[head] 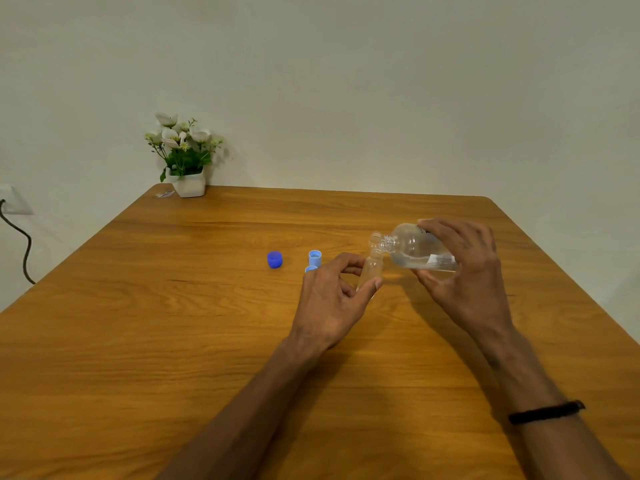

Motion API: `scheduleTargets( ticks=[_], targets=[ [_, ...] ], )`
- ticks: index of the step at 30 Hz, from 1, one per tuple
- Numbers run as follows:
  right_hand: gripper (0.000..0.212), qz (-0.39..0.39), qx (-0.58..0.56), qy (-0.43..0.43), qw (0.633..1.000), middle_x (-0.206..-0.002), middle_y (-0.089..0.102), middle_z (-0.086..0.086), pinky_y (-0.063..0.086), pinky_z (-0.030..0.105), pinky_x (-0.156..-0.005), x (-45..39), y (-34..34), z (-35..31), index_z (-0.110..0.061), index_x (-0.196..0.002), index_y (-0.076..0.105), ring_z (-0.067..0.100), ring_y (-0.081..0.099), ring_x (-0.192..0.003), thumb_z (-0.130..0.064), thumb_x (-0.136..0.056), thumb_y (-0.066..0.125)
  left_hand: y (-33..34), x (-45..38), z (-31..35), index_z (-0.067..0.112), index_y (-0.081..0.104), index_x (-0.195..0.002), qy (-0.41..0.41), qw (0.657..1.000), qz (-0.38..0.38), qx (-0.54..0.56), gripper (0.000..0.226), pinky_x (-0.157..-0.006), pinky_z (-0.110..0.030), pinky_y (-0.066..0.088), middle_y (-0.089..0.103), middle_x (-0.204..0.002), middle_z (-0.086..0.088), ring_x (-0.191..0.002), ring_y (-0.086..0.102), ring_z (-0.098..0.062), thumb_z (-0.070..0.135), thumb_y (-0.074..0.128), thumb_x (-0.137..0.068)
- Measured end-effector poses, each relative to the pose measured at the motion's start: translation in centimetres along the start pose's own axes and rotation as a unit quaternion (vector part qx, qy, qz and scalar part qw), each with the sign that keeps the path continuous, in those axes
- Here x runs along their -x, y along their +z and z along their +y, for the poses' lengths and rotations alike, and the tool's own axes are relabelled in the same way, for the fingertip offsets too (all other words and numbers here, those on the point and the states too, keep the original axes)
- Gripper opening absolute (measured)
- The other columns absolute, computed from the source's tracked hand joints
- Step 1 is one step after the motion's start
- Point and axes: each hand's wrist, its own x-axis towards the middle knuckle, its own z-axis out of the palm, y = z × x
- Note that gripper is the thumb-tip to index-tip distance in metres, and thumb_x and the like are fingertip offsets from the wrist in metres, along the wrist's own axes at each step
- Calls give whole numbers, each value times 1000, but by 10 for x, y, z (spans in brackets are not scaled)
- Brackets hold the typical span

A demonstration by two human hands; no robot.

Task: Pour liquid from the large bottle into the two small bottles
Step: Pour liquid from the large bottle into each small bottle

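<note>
The right hand (464, 268) gripped the large bottle (415, 251), tipped with its neck at the mouth of a small bottle (372, 268) that the left hand (332, 296) pinched upright on the table (173, 323). Three caps (275, 260) lay off nearby. Pouring looked underway; a second small bottle was not visible, so at least one fill seemingly remained

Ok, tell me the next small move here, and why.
Probably tip the large bottle a little further: the right hand holds it nearly level, its mouth at the small bottle the left hand steadies, and liquid remains inside.
</note>
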Motion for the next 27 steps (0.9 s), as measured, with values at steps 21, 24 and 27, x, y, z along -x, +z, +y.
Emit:
scheduleTargets(
  ticks=[21, 24, 27],
  targets=[
    [81, -12, -20, 11, 1000, -137, 65, 4, 46, 43, -103, 2, 3, 1, -18, -143, 63, 29, 52, -127, -19, -70, 97, 0, 0, 2, 23, 71, -124, 3, 1000, 6, 6, 39, -57, -16, 57, 75, -110, 14, -68, 71, -2, 41, 79, -91],
    [80, -11, -42, 31, 999, -135, 66, 1, 44, 36, -101, 2, 3, -2, -18, -142, 63, 25, 53, -125, -20, -69, 98, 0, 0, 2, 24, 71, -122, 6, 1000, 18, 10, 36, -57, -19, 58, 75, -107, 17, -68, 72, -5, 41, 80, -91],
    [82, -8, -73, 56, 996, -133, 65, -4, 49, 34, -98, 2, 2, -7, -20, -141, 63, 19, 55, -122, -23, -68, 99, 0, 0, 3, 25, 70, -124, 11, 1000, 24, 12, 38, -57, -19, 58, 74, -109, 16, -69, 71, -3, 41, 79, -91]
  ],
)
